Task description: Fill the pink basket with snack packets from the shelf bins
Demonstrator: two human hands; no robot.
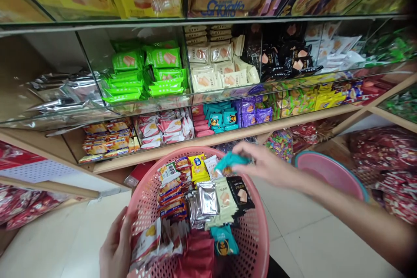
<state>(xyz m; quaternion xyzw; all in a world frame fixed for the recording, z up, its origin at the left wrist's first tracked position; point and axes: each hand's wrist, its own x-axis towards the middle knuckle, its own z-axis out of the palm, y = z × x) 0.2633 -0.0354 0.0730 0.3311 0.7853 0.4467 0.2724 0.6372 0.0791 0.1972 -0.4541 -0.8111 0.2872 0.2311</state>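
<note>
A round pink plastic basket [143,202] with a perforated wall is in the lower middle, filled with wrapped snacks. My left hand [115,243] is closed on its left rim. My right hand [254,160] pinches a teal snack packet [232,163] above the basket's far right side. Below it lie silver packets [207,198], cream packets [224,200], a black packet [241,194] and a yellow packet [198,168]. Nearer to me are red packets [198,254], white-and-red packets [148,241] and another teal packet [224,241].
Glass-divided shelves stand ahead, with green packets [128,63] and cream packets [199,80] on the middle one. Lower are teal packets [224,117], purple packets [249,110] and a wooden shelf edge [182,150]. Another pink basket [329,171] stands on the tiled floor at right.
</note>
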